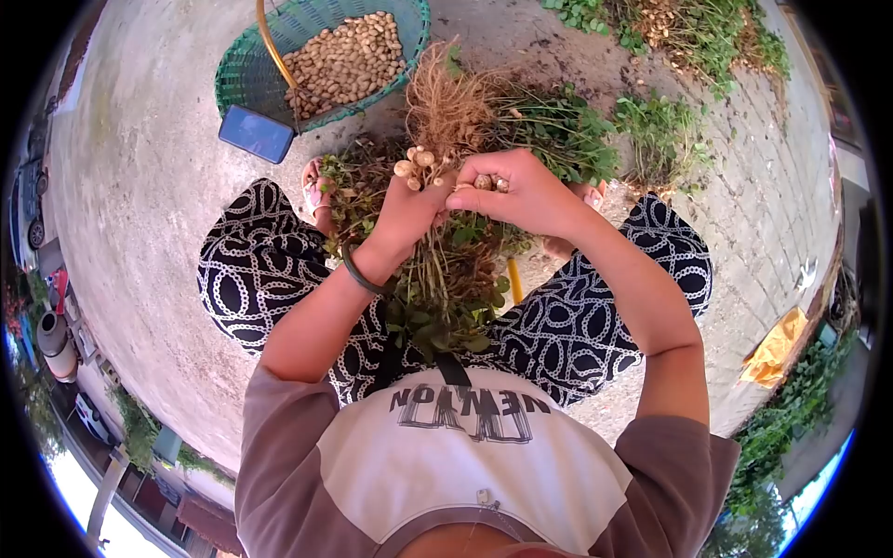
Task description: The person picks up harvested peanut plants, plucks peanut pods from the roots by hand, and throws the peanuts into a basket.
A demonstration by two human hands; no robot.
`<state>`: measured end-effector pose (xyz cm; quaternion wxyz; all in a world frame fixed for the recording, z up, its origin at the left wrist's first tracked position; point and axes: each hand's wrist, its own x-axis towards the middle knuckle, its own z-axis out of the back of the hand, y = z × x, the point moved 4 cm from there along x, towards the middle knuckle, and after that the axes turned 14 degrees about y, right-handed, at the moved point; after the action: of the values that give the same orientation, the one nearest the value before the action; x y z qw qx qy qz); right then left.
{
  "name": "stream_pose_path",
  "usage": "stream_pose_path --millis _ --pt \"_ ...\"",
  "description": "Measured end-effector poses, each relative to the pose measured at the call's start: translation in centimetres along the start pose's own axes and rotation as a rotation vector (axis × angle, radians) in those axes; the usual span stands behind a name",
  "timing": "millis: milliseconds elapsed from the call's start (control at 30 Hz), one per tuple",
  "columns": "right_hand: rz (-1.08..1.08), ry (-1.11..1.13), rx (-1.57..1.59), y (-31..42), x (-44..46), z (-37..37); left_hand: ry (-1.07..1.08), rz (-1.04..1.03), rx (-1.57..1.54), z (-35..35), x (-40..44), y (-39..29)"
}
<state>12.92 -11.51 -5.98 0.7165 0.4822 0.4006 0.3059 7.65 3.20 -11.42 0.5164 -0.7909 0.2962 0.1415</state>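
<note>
My left hand is closed around a peanut plant, whose leafy stems hang toward my lap. A cluster of pale peanuts sticks up above that hand's fingers. My right hand touches the left at the fingertips, its fingers curled over several loose peanuts. Past both hands lies a heap of pulled plants with a tangle of brown roots. Exactly what the right thumb and forefinger pinch is hidden.
A green woven basket with a curved handle holds many picked peanuts. Against its near side leans a phone. More plants lie at the far right, and a crumpled yellow wrapper lies on the concrete.
</note>
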Motion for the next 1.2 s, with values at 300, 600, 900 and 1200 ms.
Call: stream_pose_path --millis 300,600,900,1200 --pt "0.035 -0.057 0.803 -1.9 -0.7 1.6 0.444 -0.037 -0.213 0.0 0.1 -0.2" --pt "0.022 -0.256 -0.42 0.6 -0.9 0.0 0.548 -0.031 -0.15 -0.7 -0.2 -0.4" --pt "0.09 -0.275 -0.002 -0.5 -0.6 -0.2 0.535 -0.016 -0.378 -0.8 0.1 -0.1" --pt "-0.052 -0.018 0.938 -1.8 -0.8 0.8 0.554 0.034 -0.596 0.8 0.0 0.8"
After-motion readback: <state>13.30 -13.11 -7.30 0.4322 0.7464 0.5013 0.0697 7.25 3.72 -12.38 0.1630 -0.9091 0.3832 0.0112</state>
